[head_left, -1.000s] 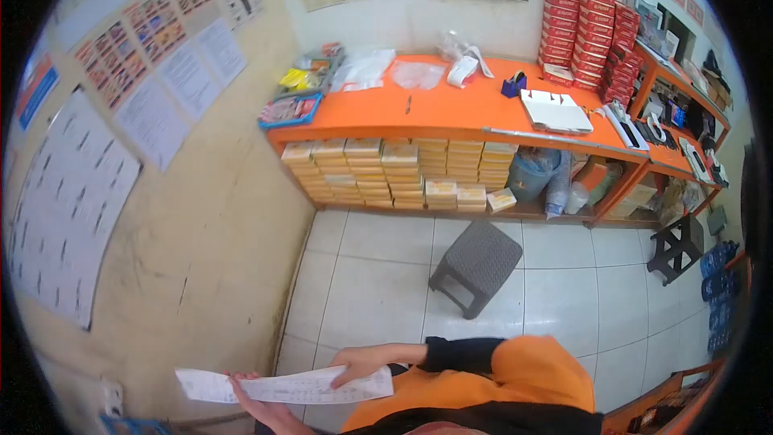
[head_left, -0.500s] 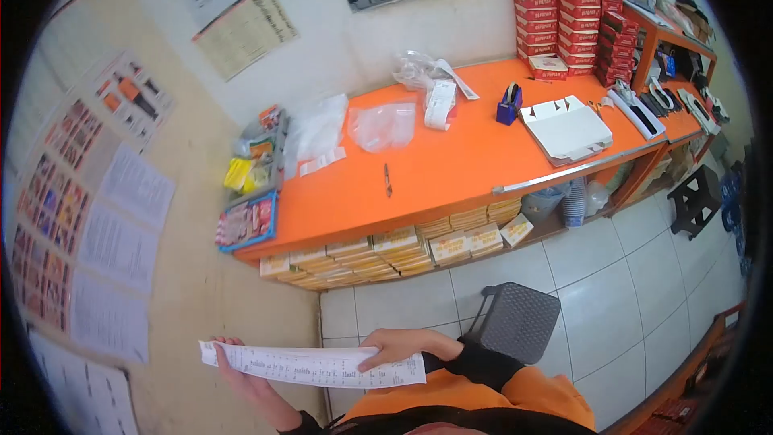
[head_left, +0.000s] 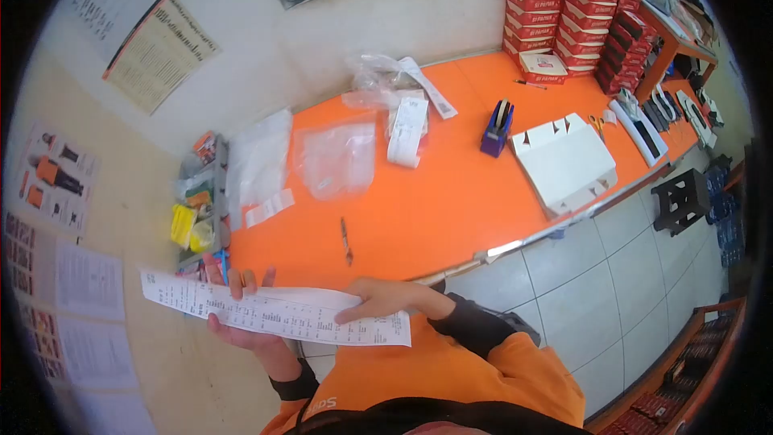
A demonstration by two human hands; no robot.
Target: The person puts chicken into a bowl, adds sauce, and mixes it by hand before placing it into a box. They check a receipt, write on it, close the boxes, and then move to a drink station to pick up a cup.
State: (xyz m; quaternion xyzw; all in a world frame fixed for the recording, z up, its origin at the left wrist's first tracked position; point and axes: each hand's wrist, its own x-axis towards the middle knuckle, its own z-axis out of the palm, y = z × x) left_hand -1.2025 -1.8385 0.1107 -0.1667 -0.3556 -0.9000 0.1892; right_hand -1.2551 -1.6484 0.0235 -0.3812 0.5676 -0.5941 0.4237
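A long printed paper strip (head_left: 282, 312) stretches across in front of the body, its surface covered in small text. My left hand (head_left: 241, 330) holds it toward its left part, with fingers over the upper edge and the thumb at the lower edge. Near the right end, my right hand (head_left: 386, 298) grips the same strip, thumb on the printed face. Just beyond the hands lies the orange table (head_left: 435, 217), with a pen (head_left: 346, 242) on it. Clear plastic bags (head_left: 342, 157) and another curled receipt (head_left: 408, 133) rest farther back.
A blue tape dispenser (head_left: 498, 127), a flattened white box (head_left: 564, 163) and scissors (head_left: 597, 125) are on the table. Stacked red boxes (head_left: 535, 4) stand at the back. A tray of packets (head_left: 213, 201) sits left. A black stool (head_left: 680, 201) stands at right.
The body has moved closer to the table, and both hands with the paper are nearer its front edge. My left hand has shifted inward along the strip from its left end.
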